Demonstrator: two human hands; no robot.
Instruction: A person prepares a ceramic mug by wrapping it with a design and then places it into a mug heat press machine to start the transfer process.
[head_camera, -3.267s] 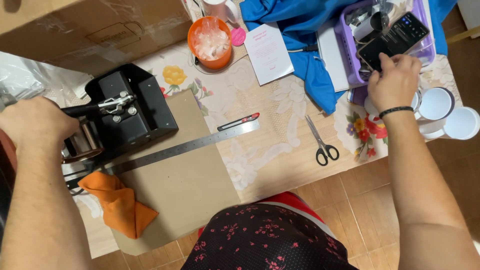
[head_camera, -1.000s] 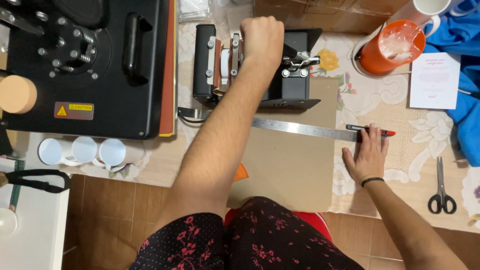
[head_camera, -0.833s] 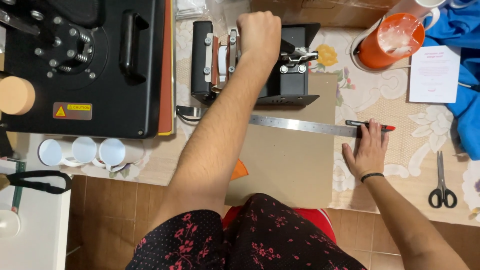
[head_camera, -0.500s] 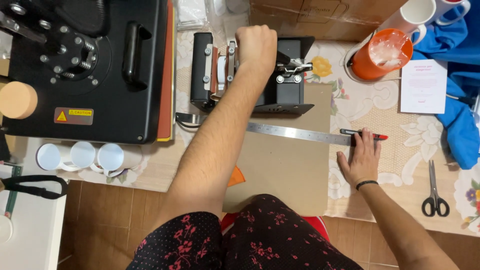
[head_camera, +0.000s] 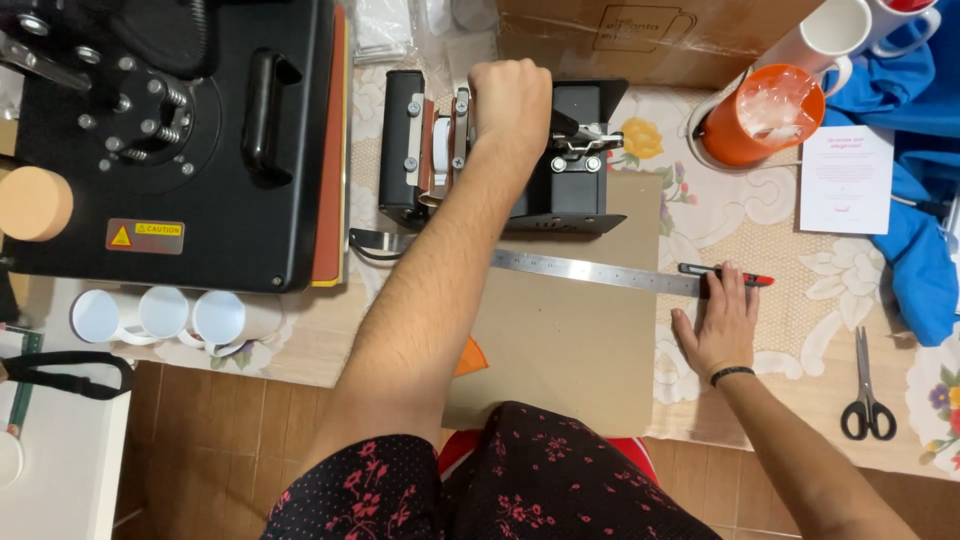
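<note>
Black metal fills the fist: the left hand (head_camera: 510, 100) is curled tight over the top of a small mug press (head_camera: 500, 155) at the far side of the table. Right of it, the right hand (head_camera: 718, 325) lies flat, fingers spread, fingertips on a red-and-black pen (head_camera: 727, 275) beside a steel ruler (head_camera: 590, 270) crossing brown cardboard (head_camera: 570, 350). Scissors (head_camera: 866, 390) lie further right; a large flat press (head_camera: 170, 140) stands left.

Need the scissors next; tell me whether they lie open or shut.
Shut. The scissors lie flat on the tablecloth, blades together in one straight line, right of the right hand.
</note>
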